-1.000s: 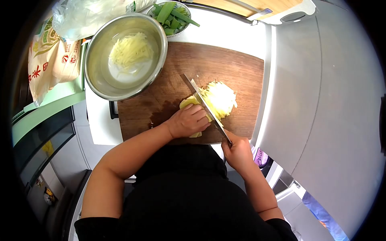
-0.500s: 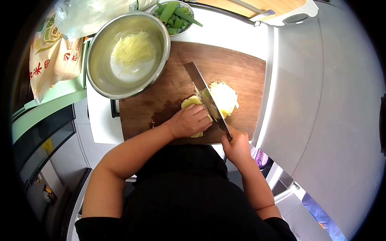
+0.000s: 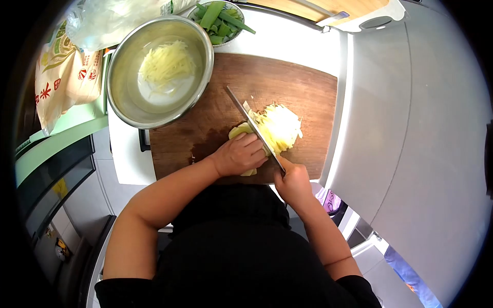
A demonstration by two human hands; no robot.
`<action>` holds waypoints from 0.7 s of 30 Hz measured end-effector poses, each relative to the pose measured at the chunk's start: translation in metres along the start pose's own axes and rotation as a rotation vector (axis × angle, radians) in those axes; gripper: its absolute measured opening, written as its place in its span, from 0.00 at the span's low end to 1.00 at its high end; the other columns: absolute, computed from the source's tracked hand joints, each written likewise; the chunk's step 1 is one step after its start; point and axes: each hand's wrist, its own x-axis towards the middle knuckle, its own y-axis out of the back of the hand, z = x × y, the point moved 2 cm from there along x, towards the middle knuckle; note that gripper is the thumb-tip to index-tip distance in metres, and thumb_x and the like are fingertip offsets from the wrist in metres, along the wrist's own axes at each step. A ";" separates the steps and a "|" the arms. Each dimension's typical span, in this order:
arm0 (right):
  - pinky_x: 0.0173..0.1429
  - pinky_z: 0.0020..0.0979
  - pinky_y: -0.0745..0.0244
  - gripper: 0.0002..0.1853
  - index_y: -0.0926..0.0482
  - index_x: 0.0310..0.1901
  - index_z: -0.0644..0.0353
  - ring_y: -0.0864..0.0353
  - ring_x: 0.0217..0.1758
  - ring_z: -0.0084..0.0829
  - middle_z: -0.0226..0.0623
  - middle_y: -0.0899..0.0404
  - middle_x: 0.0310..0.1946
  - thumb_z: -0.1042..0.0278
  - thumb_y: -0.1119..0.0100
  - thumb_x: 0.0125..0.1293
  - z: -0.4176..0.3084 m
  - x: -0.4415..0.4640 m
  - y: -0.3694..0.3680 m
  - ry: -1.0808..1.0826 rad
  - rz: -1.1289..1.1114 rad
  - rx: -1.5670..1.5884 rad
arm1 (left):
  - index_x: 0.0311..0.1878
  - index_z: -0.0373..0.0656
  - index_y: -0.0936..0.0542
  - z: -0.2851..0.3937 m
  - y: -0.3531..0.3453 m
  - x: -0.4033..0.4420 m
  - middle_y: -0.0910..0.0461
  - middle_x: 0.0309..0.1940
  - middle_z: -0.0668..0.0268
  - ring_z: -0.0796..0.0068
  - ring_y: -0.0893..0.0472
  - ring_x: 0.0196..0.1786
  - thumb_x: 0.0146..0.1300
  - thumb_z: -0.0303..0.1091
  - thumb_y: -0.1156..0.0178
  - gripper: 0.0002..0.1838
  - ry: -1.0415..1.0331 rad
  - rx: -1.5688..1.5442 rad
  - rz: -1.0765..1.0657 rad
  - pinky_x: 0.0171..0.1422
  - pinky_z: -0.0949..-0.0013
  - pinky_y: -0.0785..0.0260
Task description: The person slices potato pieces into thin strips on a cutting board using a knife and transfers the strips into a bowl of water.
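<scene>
My left hand (image 3: 239,154) presses with curled fingers on pale yellow slices (image 3: 239,130), which look like potato, near the front of the wooden cutting board (image 3: 221,77). In my right hand (image 3: 294,180) is the handle of a cleaver (image 3: 250,121). Its blade stands nearly upright, edge down, beside my left fingertips, and hides part of the slices. Right of the blade lies a pile of thin yellow shreds (image 3: 281,126).
A steel bowl (image 3: 121,105) at the back left holds water and shreds. Behind it are a plastic bag (image 3: 110,23) and a patterned bowl of green leaves (image 3: 241,15). A printed sack (image 3: 54,84) stands at the left, a grey panel (image 3: 380,113) at the right.
Half a second ago the blade was tilted flatter and further right, apart from the slices; now it is upright against them. My right hand has moved slightly left; my left hand stays on the slices.
</scene>
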 end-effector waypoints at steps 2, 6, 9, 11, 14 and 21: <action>0.33 0.45 0.26 0.17 0.21 0.47 0.59 0.22 0.27 0.54 0.54 0.24 0.22 0.75 0.41 0.53 0.000 0.000 -0.005 0.025 0.094 0.065 | 0.30 0.45 0.24 0.001 0.002 -0.001 0.29 0.30 0.70 0.71 0.27 0.36 0.51 0.35 0.36 0.08 -0.003 -0.005 -0.004 0.39 0.69 0.32; 0.32 0.43 0.27 0.17 0.21 0.48 0.60 0.22 0.27 0.54 0.54 0.24 0.22 0.76 0.41 0.53 0.000 -0.002 0.007 0.012 0.081 0.155 | 0.32 0.44 0.23 0.001 0.004 0.002 0.29 0.29 0.70 0.70 0.28 0.34 0.50 0.34 0.35 0.09 -0.013 0.013 -0.023 0.38 0.69 0.32; 0.29 0.37 0.30 0.11 0.20 0.43 0.64 0.24 0.21 0.43 0.52 0.26 0.20 0.77 0.46 0.57 -0.007 -0.018 0.024 -0.008 0.080 0.169 | 0.34 0.44 0.22 0.002 0.005 -0.003 0.30 0.28 0.70 0.70 0.28 0.33 0.49 0.33 0.34 0.10 -0.016 0.006 -0.026 0.38 0.70 0.32; 0.31 0.40 0.28 0.14 0.20 0.46 0.62 0.22 0.24 0.48 0.53 0.25 0.21 0.77 0.44 0.55 -0.009 -0.023 0.027 -0.035 0.046 0.144 | 0.34 0.45 0.22 0.001 0.002 -0.003 0.29 0.28 0.70 0.70 0.28 0.33 0.49 0.34 0.34 0.09 -0.032 0.021 -0.030 0.38 0.70 0.32; 0.33 0.43 0.26 0.18 0.21 0.49 0.60 0.21 0.27 0.53 0.55 0.24 0.22 0.77 0.42 0.54 -0.006 -0.023 0.023 -0.055 0.008 0.141 | 0.30 0.44 0.26 0.000 0.000 -0.004 0.30 0.29 0.69 0.70 0.27 0.36 0.50 0.34 0.35 0.09 -0.027 0.030 -0.040 0.40 0.69 0.32; 0.32 0.44 0.26 0.18 0.21 0.48 0.62 0.22 0.26 0.53 0.55 0.24 0.21 0.76 0.41 0.53 0.001 -0.006 0.001 0.022 0.032 0.002 | 0.28 0.45 0.25 0.000 0.000 -0.002 0.30 0.29 0.70 0.71 0.28 0.35 0.50 0.34 0.35 0.08 -0.001 -0.006 -0.009 0.38 0.70 0.33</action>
